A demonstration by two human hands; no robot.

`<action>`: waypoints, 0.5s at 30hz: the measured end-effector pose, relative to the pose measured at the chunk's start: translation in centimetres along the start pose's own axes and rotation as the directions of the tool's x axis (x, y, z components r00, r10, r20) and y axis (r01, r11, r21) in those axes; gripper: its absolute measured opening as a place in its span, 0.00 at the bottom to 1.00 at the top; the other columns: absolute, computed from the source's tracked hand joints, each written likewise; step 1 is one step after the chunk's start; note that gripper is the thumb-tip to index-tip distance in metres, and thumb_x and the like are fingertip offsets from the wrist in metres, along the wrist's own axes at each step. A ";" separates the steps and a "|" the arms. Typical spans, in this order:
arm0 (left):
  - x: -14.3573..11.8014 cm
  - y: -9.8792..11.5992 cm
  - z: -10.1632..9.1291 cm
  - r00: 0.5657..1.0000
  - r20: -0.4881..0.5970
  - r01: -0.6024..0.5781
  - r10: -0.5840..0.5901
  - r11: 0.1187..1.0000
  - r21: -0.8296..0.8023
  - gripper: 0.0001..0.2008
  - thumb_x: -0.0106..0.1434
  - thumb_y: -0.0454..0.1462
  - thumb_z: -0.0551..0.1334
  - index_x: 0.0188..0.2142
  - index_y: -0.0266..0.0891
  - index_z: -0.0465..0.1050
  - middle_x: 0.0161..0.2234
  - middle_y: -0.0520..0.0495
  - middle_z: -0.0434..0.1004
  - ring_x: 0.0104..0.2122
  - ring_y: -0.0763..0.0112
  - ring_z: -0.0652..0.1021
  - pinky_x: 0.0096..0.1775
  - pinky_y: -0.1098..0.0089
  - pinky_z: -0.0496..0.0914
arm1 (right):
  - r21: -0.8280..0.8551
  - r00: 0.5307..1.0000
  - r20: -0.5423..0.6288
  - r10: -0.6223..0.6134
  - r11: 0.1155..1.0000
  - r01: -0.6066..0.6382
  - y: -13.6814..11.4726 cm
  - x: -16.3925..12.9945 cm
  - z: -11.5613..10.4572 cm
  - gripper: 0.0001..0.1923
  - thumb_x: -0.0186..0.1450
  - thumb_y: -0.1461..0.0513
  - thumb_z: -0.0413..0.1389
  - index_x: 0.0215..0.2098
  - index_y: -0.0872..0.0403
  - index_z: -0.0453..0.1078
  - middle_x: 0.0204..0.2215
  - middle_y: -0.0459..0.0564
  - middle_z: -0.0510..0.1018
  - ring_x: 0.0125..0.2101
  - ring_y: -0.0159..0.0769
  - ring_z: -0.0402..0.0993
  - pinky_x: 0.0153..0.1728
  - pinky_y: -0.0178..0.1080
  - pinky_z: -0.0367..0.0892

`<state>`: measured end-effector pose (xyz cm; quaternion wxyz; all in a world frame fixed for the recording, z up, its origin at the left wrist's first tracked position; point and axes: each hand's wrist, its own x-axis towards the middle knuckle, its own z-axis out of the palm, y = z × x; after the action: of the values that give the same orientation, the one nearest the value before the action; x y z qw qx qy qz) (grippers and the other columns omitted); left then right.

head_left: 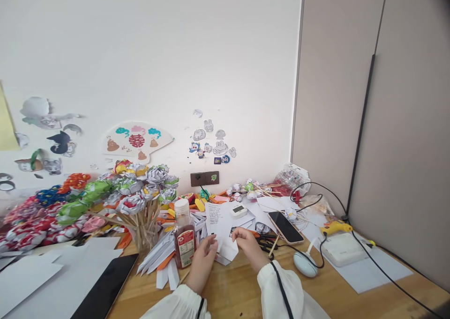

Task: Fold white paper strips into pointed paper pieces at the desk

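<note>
A small folded piece of white paper (pixel 229 249) is between my hands, just above the wooden table. My right hand (pixel 249 248) pinches its upper right edge between thumb and curled fingers. At the paper's left side, my left hand (pixel 203 262) has bent fingers, with thumb and fingertips closed at the edge; the exact contact is hard to make out. Close to my left hand stands a bottle of reddish liquid (pixel 184 240) with a white cap. Folded white paper strips (pixel 158 253) are heaped left of the bottle. Behind the hands lie a handwritten sheet (pixel 213 218) and a white digital timer (pixel 239 210).
Paper flowers on sticks (pixel 131 202) crowd the left back. A black tablet (pixel 105 286) lies at front left over white sheets. On the right are a phone (pixel 286 226), a white mouse-like device (pixel 305 264), a yellow glue gun (pixel 336 228), a white box (pixel 346 248) and loose black cables.
</note>
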<state>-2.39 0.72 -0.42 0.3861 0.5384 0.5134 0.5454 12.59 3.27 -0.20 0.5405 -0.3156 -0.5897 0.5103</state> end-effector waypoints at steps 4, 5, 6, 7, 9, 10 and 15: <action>-0.2 0.6 0.2 0.986 0.166 0.013 -0.016 1.000 0.018 0.19 0.45 0.47 0.60 0.31 0.34 0.71 0.21 0.51 0.72 0.18 0.73 0.70 0.19 0.75 0.61 | 0.120 0.997 0.033 0.070 0.990 -0.073 -1.0 -0.5 0.3 0.03 0.45 0.66 0.45 0.18 0.54 0.59 0.16 0.40 0.60 0.17 0.27 0.56 0.20 0.29 0.52; -0.3 0.6 0.3 0.982 0.186 0.004 -0.008 1.000 0.022 0.19 0.43 0.47 0.61 0.29 0.34 0.72 0.20 0.51 0.72 0.19 0.73 0.70 0.20 0.75 0.61 | 0.150 0.996 0.034 0.085 0.985 -0.089 -1.3 -0.6 0.4 0.01 0.45 0.65 0.46 0.18 0.54 0.58 0.16 0.40 0.60 0.17 0.26 0.56 0.19 0.29 0.52; -0.3 0.6 0.4 0.980 0.197 0.003 -0.007 1.000 0.022 0.19 0.42 0.47 0.62 0.27 0.34 0.72 0.19 0.51 0.71 0.19 0.74 0.69 0.20 0.76 0.60 | 0.177 0.995 0.032 0.098 0.979 -0.102 -1.5 -0.7 0.5 0.01 0.45 0.65 0.46 0.18 0.54 0.57 0.16 0.40 0.60 0.16 0.26 0.56 0.19 0.29 0.51; -0.4 0.6 0.4 0.979 0.203 0.012 -0.016 1.000 0.019 0.18 0.41 0.47 0.63 0.26 0.34 0.71 0.19 0.52 0.71 0.18 0.75 0.68 0.20 0.76 0.59 | 0.199 0.994 0.028 0.107 0.974 -0.110 -1.7 -0.8 0.6 0.01 0.45 0.64 0.47 0.18 0.54 0.57 0.16 0.40 0.60 0.16 0.26 0.56 0.19 0.29 0.52; -0.4 0.3 0.6 0.976 0.211 0.053 -0.052 0.999 0.001 0.18 0.42 0.48 0.63 0.24 0.35 0.69 0.15 0.56 0.66 0.13 0.79 0.64 0.16 0.77 0.54 | 0.233 0.992 0.031 0.122 0.964 -0.126 -2.1 -1.0 0.8 0.02 0.46 0.63 0.48 0.20 0.54 0.57 0.16 0.40 0.61 0.16 0.26 0.57 0.19 0.29 0.53; -0.5 0.2 0.6 0.974 0.216 0.068 -0.064 0.998 -0.013 0.17 0.42 0.49 0.62 0.23 0.36 0.67 0.13 0.58 0.64 0.11 0.81 0.61 0.14 0.78 0.52 | 0.253 0.991 0.037 0.126 0.958 -0.131 -2.2 -1.1 0.8 0.03 0.47 0.63 0.48 0.21 0.54 0.58 0.17 0.40 0.62 0.17 0.26 0.58 0.20 0.29 0.55; -0.2 -0.5 0.4 0.983 0.176 0.054 -0.042 0.997 -0.063 0.18 0.43 0.51 0.60 0.21 0.39 0.61 0.08 0.62 0.57 0.08 0.82 0.56 0.12 0.78 0.50 | 0.201 0.995 0.004 0.104 0.974 -0.103 -1.4 -0.8 1.0 0.09 0.50 0.61 0.52 0.31 0.54 0.62 0.21 0.42 0.68 0.21 0.29 0.64 0.23 0.32 0.59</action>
<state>-2.01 0.70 -1.00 0.4607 0.5584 0.4715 0.5037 12.05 1.88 0.94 0.5443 -0.2916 -0.5161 0.5936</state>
